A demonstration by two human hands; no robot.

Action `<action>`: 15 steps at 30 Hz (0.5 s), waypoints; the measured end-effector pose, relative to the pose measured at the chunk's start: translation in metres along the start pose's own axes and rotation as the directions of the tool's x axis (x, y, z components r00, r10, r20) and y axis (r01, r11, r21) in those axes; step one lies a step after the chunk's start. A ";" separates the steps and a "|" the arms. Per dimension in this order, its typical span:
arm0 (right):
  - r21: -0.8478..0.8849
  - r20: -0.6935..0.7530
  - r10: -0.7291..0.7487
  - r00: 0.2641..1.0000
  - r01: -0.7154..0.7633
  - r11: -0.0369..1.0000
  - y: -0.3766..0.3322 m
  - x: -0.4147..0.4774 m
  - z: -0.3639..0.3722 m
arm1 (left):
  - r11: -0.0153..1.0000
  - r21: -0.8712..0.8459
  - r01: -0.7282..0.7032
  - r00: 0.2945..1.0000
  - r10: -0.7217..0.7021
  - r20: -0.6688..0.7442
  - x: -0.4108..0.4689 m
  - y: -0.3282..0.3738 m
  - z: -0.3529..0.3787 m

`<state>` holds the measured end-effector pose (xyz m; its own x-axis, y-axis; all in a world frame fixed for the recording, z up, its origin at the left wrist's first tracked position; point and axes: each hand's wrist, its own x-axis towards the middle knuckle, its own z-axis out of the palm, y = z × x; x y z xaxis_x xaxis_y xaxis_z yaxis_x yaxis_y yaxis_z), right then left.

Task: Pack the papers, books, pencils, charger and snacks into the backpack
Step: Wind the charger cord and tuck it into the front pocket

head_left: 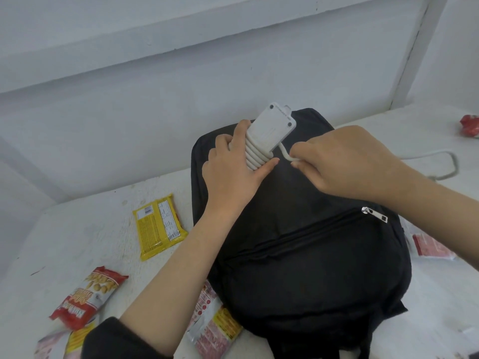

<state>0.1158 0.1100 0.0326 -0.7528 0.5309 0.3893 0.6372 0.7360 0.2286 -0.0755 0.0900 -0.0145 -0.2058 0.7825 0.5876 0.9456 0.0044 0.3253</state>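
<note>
A black backpack (305, 255) lies flat on the white table, its front pocket zip closed with the metal puller (375, 215) at the right. Above its far end my left hand (233, 164) grips a white charger block (272, 128) with several turns of white cable wound around it. My right hand (344, 161) pinches the loose cable (285, 154) just beside the block. The rest of the cable (445, 161) trails off to the right across the table.
Snack packets lie around the bag: a yellow one (158, 226) at left, a red one (85, 296) at lower left, more (215, 330) tucked under the bag's near edge, pink-red ones (430, 247) at right, another red one (470, 125) far right. A white wall stands behind.
</note>
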 end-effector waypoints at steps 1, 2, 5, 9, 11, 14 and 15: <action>-0.004 0.008 -0.010 1.000 0.010 1.000 -0.003 0.001 -0.002 | 1.000 0.006 -0.013 1.000 0.013 -0.011 -0.001 -0.001 0.000; -0.006 0.017 -0.019 1.000 0.019 1.000 -0.005 0.001 -0.004 | 1.000 0.011 -0.021 1.000 0.022 -0.014 -0.001 -0.002 0.000; -0.013 0.066 -0.067 0.996 0.068 0.998 -0.013 0.001 -0.008 | 0.999 0.019 -0.041 0.999 0.041 0.007 -0.001 -0.002 0.001; 0.029 0.120 -0.126 0.985 0.124 0.992 -0.020 -0.003 -0.006 | 0.995 0.031 -0.100 0.994 0.098 0.052 -0.002 0.000 0.004; 0.050 0.103 -0.101 0.990 0.096 0.994 -0.019 -0.005 -0.005 | 0.992 0.033 -0.121 0.992 0.119 0.042 -0.002 -0.002 0.005; 0.139 0.095 -0.031 0.995 0.018 0.990 -0.019 -0.006 -0.004 | 0.994 0.028 -0.107 0.994 0.107 0.009 0.001 -0.003 0.005; 0.175 0.111 0.008 0.994 -0.027 0.984 -0.021 -0.008 -0.003 | 0.995 0.023 -0.100 0.995 0.100 0.005 0.002 -0.004 0.006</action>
<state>0.1089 0.0894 0.0277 -0.7615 0.5800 0.2894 0.6188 0.7834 0.0583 -0.0781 0.0947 -0.0188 -0.1086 0.7824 0.6132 0.9671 -0.0597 0.2475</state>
